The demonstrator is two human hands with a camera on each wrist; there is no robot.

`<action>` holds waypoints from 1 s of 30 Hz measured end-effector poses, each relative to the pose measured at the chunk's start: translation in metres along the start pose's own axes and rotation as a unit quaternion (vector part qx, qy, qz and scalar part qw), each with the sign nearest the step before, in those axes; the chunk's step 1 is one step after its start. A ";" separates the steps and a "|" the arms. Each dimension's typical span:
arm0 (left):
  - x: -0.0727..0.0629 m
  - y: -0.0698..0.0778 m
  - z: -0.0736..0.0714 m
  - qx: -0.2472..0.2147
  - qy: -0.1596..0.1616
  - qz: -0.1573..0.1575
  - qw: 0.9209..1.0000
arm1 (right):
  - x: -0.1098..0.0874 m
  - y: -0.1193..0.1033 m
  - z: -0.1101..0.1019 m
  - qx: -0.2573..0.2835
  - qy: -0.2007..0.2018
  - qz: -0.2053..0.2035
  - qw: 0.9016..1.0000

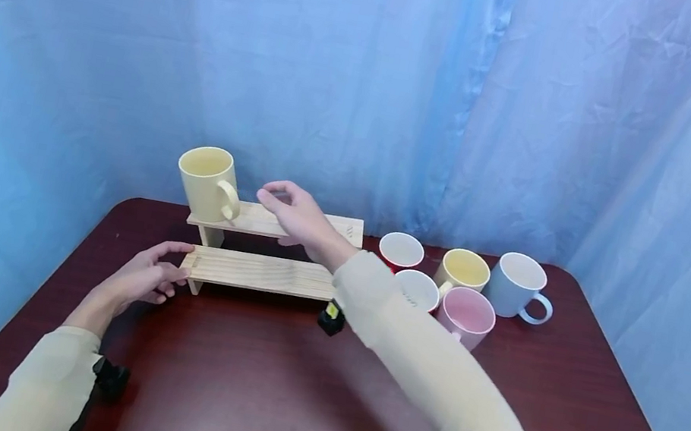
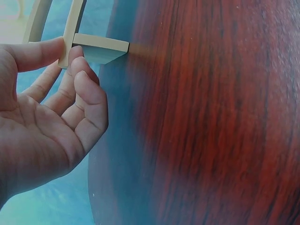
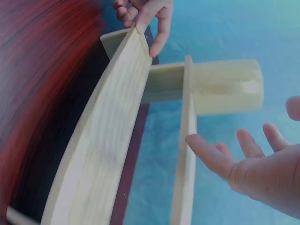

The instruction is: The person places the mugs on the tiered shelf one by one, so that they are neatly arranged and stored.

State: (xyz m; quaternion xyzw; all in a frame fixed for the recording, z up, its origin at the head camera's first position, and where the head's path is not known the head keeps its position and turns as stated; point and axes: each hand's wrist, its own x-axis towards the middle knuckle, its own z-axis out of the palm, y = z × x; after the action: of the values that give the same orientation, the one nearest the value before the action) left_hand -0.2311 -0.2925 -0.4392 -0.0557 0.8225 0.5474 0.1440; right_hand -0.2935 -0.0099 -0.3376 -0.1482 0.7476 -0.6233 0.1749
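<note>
A two-tier wooden rack stands at the back left of the table. My left hand pinches the left end of its lower board, with thumb and fingers on opposite edges in the left wrist view. On the left end of the upper board a pale yellow mug stands upright, its handle turned to the right. My right hand is just right of that mug, over the upper board, with fingers spread and loosely bent and nothing held. In the right wrist view a fingertip lies right at the upper board's edge.
Right of the rack several mugs stand in a group: a red one with white inside, another white-lined mug, a yellow mug, a pink mug and a whitish mug. Blue curtains hang behind the table.
</note>
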 end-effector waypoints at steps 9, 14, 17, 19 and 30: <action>-0.001 -0.003 -0.003 -0.006 0.000 -0.006 1.000 | -0.054 0.000 -0.062 0.005 -0.046 -0.003 0.999; 0.000 -0.002 -0.005 -0.001 0.004 -0.010 1.000 | -0.082 0.010 -0.095 -0.020 -0.061 0.027 0.998; 0.000 -0.003 -0.005 0.000 0.006 -0.011 1.000 | -0.099 0.021 -0.114 -0.031 -0.059 0.044 0.997; 0.000 -0.003 -0.005 -0.001 0.006 -0.010 1.000 | -0.111 0.031 -0.126 -0.035 -0.054 0.049 0.997; -0.002 -0.004 -0.002 -0.015 0.003 -0.002 1.000 | -0.189 0.081 -0.177 -0.010 -0.020 0.064 0.998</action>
State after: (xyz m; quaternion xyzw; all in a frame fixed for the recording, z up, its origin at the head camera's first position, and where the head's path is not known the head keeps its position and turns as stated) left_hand -0.2283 -0.2964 -0.4410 -0.0611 0.8145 0.5593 0.1416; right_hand -0.2038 0.2435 -0.3739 -0.1141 0.7579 -0.6002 0.2285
